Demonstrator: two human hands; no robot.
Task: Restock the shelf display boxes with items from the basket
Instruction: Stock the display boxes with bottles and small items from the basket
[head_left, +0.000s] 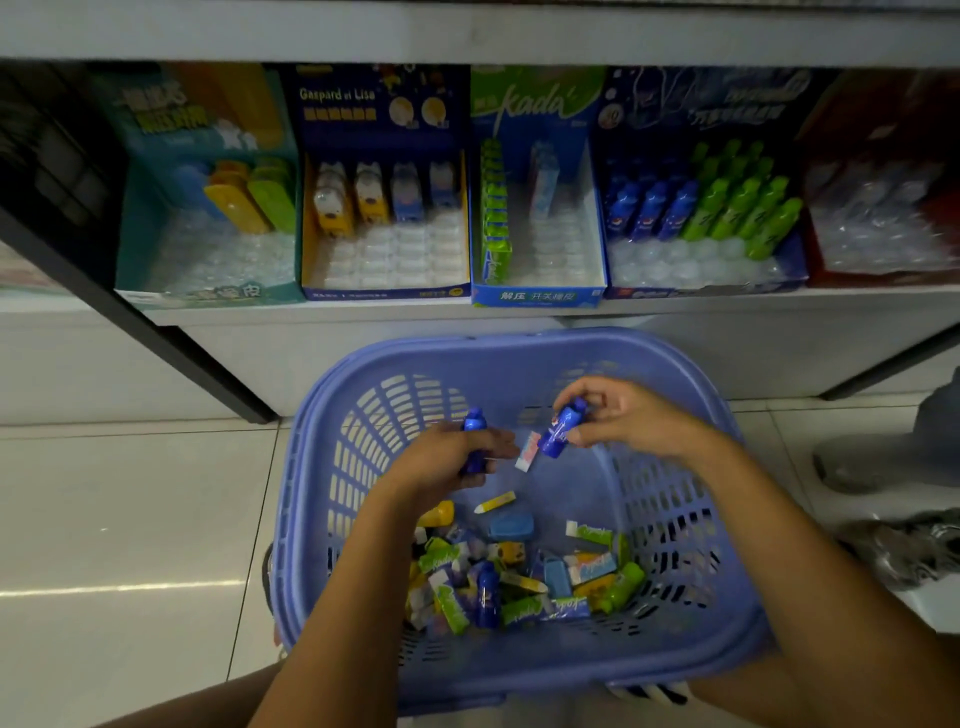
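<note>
Two blue bottle-shaped items are up out of the basket (322, 467): the left hand (457, 462) clenches one (474, 441), the right hand (618, 415) pinches the other (558, 428). Next, I'd say, the blue-and-green display box (701, 280) (front pockets empty), with open room under the shelf lip.

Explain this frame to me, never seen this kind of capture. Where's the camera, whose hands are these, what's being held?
There is no robot here. One wide-angle camera sits on a person's head, looking forward and down, so the two bare arms entering from the bottom are that person's own. The left hand grips a blue bottle-shaped item; the right hand holds a matching one. Both hover over a purple basket on the tiled floor, with mixed small packaged items piled inside. Above is a shelf of open display boxes; the dark blue box, partly filled, already holds similar blue bottles beside green ones.
</note>
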